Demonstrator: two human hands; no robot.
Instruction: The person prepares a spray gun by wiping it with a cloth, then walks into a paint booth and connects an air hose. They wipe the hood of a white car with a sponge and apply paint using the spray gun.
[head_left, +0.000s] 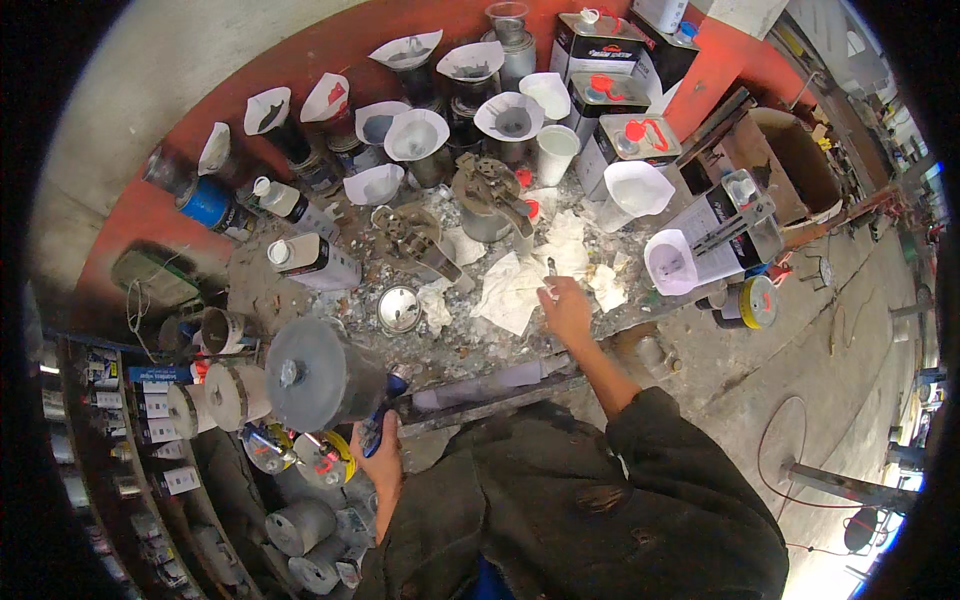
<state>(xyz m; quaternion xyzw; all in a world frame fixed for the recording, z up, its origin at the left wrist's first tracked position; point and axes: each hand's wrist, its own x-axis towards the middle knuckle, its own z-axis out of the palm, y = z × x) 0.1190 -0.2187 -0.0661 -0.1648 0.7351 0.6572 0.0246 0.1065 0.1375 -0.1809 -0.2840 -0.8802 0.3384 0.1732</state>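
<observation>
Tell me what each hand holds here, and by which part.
Left hand grips a spray gun by its blue handle, its grey cup uppermost. Right hand pinches a small thin tool by its lower end.

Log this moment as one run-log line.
left hand: grips spray gun | right hand: holds small tool over crumpled white rags | bench: cluttered

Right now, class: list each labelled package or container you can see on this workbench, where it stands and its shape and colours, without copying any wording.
Square metal tins: back right against the red wall, dark labels, red-stained lids.
White bottle with dark label: lying left of centre on the bench.
Blue can: far left at the wall, on its side.
Tall white carton: right edge of the bench, black-and-white print.
Small labelled boxes: shelves lower left, white with blue.
</observation>
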